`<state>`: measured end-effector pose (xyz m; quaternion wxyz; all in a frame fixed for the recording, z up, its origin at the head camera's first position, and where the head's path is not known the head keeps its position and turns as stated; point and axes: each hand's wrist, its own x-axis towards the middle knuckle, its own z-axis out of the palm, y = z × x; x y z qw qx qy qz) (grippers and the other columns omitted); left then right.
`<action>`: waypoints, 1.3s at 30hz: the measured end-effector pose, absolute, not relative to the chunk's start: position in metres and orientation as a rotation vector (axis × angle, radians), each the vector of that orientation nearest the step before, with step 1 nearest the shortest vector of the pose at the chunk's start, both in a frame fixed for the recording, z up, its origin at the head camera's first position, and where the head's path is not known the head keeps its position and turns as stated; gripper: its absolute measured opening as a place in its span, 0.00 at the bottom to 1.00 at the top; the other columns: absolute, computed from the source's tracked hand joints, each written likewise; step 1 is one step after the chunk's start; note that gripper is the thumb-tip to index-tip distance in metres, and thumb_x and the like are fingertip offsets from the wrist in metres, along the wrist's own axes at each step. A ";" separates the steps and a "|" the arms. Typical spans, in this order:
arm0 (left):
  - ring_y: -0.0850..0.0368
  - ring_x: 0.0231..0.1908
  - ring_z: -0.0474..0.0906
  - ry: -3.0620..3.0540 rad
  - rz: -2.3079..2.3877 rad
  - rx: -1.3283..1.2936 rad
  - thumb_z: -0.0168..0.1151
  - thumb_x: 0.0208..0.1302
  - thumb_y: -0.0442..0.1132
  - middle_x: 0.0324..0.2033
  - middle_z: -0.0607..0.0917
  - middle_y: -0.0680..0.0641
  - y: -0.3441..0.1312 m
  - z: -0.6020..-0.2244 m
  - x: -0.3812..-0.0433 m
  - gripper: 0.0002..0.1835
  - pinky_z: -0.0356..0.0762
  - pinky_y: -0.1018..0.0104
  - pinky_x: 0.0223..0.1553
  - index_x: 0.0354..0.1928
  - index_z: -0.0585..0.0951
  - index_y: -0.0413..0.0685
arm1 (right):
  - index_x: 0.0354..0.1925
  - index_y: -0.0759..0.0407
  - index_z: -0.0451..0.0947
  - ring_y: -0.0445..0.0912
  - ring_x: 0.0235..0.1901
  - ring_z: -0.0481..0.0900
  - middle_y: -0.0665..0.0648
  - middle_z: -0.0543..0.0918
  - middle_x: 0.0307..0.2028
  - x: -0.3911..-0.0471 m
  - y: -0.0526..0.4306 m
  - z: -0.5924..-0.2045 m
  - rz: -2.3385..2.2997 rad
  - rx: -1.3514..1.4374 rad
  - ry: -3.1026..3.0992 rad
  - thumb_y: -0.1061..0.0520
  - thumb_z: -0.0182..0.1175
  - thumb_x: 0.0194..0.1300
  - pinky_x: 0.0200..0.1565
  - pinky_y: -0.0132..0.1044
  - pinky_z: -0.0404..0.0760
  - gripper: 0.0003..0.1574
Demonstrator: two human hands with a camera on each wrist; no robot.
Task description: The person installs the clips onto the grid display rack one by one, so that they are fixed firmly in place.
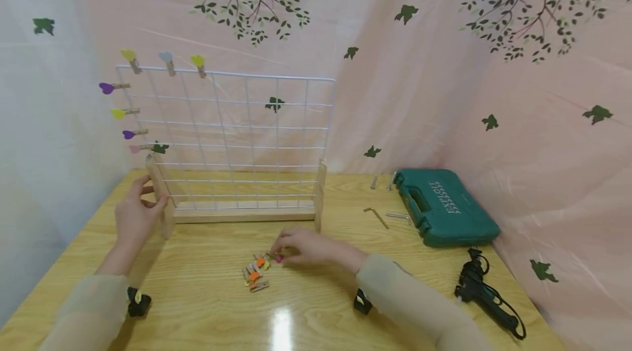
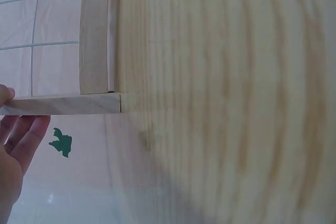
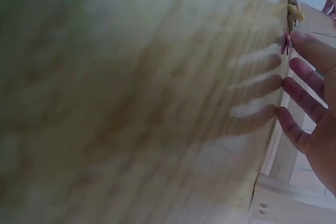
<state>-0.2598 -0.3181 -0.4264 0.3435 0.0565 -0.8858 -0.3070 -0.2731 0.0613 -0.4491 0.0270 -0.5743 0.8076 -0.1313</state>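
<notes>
A white wire grid rack point(image 1: 247, 127) stands in a wooden base, with several heart-topped clothespins clipped along its top and left edges, such as a yellow-heart clothespin point(image 1: 198, 61). My left hand point(image 1: 137, 216) grips the left wooden upright point(image 2: 63, 104), thumb on one side and fingers on the other. Over the tabletop, my right hand point(image 1: 306, 245) reaches the right side of a small pile of clothespins point(image 1: 254, 277). A pink-heart clothespin point(image 3: 285, 43) lies by its thumb tip. In the right wrist view the fingers point(image 3: 303, 98) are spread, their tips at the table surface.
At the right stands a green tool case point(image 1: 446, 208), with hex keys point(image 1: 377, 218) and bolts point(image 1: 373, 182) beside it. A black glue-gun-like tool with a cord point(image 1: 486, 296) lies nearer on the wooden table point(image 1: 207, 307). Printed fabric hangs behind.
</notes>
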 end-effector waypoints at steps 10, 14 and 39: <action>0.90 0.18 0.56 -2.304 -0.800 0.169 0.63 0.53 0.39 0.40 0.82 0.37 -0.318 -0.427 -0.260 0.26 0.62 0.75 0.26 0.55 0.69 0.47 | 0.43 0.43 0.77 0.31 0.40 0.68 0.40 0.76 0.39 -0.278 0.055 -0.455 -0.269 -1.840 2.469 0.50 0.58 0.58 0.45 0.22 0.64 0.13; 0.90 0.18 0.56 -2.309 -0.809 0.160 0.62 0.54 0.39 0.40 0.82 0.36 -0.318 -0.428 -0.259 0.26 0.63 0.73 0.27 0.56 0.69 0.47 | 0.42 0.46 0.76 0.30 0.38 0.69 0.41 0.75 0.37 -0.278 0.054 -0.455 -0.361 -1.748 2.463 0.52 0.60 0.56 0.45 0.19 0.65 0.13; 0.89 0.18 0.55 -2.281 -0.793 0.150 0.63 0.53 0.38 0.39 0.82 0.36 -0.315 -0.425 -0.257 0.26 0.65 0.67 0.29 0.55 0.70 0.42 | 0.38 0.57 0.77 0.35 0.30 0.75 0.48 0.80 0.32 -0.295 0.031 -0.246 -1.212 -1.688 2.648 0.58 0.58 0.59 0.34 0.27 0.75 0.08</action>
